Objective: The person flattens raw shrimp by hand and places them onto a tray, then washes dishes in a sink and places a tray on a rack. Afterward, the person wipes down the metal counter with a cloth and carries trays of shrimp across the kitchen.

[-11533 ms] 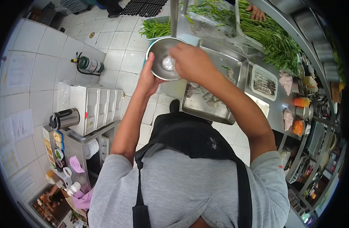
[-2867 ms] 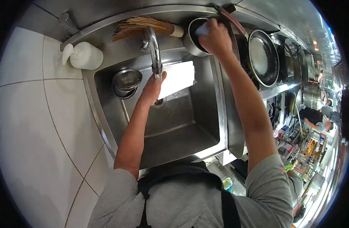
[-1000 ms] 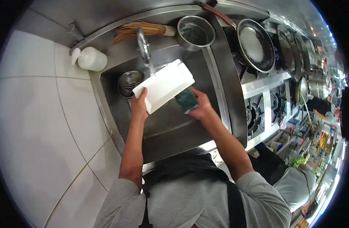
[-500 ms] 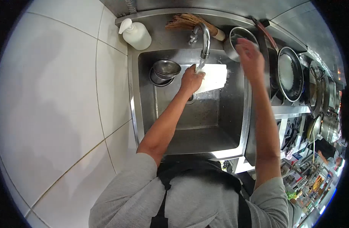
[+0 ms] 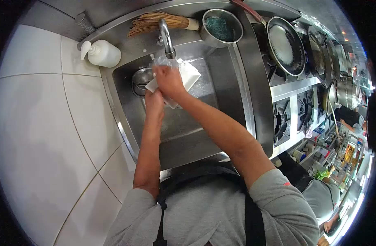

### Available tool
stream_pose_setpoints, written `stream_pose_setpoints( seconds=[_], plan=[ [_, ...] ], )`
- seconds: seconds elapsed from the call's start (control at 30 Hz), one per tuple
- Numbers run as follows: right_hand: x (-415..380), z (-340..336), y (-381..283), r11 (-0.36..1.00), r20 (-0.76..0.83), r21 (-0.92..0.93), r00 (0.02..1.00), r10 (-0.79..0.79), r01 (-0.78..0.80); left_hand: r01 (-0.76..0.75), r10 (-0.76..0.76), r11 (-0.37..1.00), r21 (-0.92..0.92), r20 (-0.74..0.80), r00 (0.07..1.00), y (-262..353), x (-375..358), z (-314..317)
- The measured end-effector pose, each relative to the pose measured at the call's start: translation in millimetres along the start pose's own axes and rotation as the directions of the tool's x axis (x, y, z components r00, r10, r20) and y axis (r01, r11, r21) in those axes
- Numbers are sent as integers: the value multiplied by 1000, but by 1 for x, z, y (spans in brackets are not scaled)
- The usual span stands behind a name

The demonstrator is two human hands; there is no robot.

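Note:
Over the sink, my left hand grips the lower left edge of a flat white rectangular plate, which is tilted. My right hand is closed over the plate's face, its fingers curled and slightly blurred; what they hold, if anything, is hidden. Water from the faucet splashes around my right hand and the plate. Partly behind my hands, metal bowls stand in the sink's left corner.
A white pump bottle stands on the back left ledge. Behind the faucet lies a bundled stick brush. A metal pot with a green scouring pad is at the back right. A frying pan sits on the stove; another person is at right.
My right hand has come from above the pot, leftward to the plate under the faucet. My left hand has shifted to the plate's near edge, and the plate is now tilted. The view has turned.

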State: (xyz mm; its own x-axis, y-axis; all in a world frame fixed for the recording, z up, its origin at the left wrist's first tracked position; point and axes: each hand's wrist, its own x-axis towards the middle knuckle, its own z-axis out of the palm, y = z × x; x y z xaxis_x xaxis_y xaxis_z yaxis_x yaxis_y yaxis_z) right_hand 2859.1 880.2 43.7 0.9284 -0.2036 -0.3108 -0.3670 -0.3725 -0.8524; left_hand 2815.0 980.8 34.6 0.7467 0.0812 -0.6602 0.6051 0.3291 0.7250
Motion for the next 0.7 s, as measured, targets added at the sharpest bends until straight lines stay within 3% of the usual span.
stream_pose_setpoints(
  seconds=[0.03, 0.07, 0.1, 0.13, 0.17, 0.23, 0.27, 0.3, 0.33, 0.37, 0.43, 0.47, 0.5, 0.53, 0.57, 0.6, 0.63, 0.67, 0.7],
  plan=[
    [-5, -6, 8, 1000, 4, -2, 1000, 3, -3, 4, -4, 1000, -1, -3, 1000, 0, -4, -8],
    [-8, -9, 21, 956, 28, -122, 964, -266, 267, -44, 47, 998, -44, 68, 997, 0, -6, -16],
    [-10, -14, 34, 825, 82, -227, 854, -513, 517, -91, 103, 992, -89, 137, 985, 2, -9, -24],
    [-6, -23, 46, 754, 168, -400, 850, -499, 522, -84, 98, 990, -110, 127, 987, 2, -13, -32],
    [-3, -30, 54, 698, 85, -544, 859, -505, 465, -59, 69, 994, -87, 112, 991, 6, -20, -40],
    [12, -51, 68, 689, -54, -674, 912, -407, 268, -32, 47, 996, -86, 172, 984, 6, -26, -56],
    [26, -68, 73, 688, -54, -674, 911, -409, 269, -34, 49, 996, -87, 173, 984, 9, -27, -58],
    [41, -87, 77, 928, 32, -367, 998, -52, 60, 18, 1, 994, -108, 178, 984, 13, -29, -60],
    [49, -100, 79, 966, 238, -59, 936, 258, -252, 69, -44, 989, -132, 182, 982, 15, -30, -62],
    [48, -109, 78, 967, 242, -61, 936, 255, -247, 65, -40, 989, -136, 178, 983, 14, -23, -65],
    [39, -117, 69, 905, 450, 180, 850, 272, -385, 100, -68, 983, -151, 203, 977, -2, 6, -72],
    [29, -116, 59, 957, 320, 117, 922, 217, -266, 33, -23, 998, -56, 178, 984, -18, 28, -76],
    [14, -120, 40, 958, 329, 115, 920, 212, -262, 29, -18, 998, -60, 168, 986, -13, 34, -70],
    [-2, -128, 19, 986, 225, 42, 963, 149, -162, -166, 137, 949, 268, 124, 983, -10, 35, -58],
    [-10, -132, 9, 997, 124, -43, 990, 71, -66, -311, 290, 762, 568, 130, 948, -10, 37, -43],
    [-14, -133, 15, 997, 135, -46, 988, 72, -67, -438, 568, 491, 753, 104, 816, -27, 49, -26],
    [-16, -133, 25, 991, 34, -129, 998, 46, -42, -440, 782, 163, 883, 156, 603, -47, 54, -8],
    [-17, -135, 30, 977, -68, -213, 998, 4, -19, -395, 719, 43, 917, 246, 650, -34, 32, 20],
    [-20, -137, 27, 976, -63, -219, 998, -4, -10, -359, 641, -82, 930, 325, 695, -17, 11, 44]
  ],
)
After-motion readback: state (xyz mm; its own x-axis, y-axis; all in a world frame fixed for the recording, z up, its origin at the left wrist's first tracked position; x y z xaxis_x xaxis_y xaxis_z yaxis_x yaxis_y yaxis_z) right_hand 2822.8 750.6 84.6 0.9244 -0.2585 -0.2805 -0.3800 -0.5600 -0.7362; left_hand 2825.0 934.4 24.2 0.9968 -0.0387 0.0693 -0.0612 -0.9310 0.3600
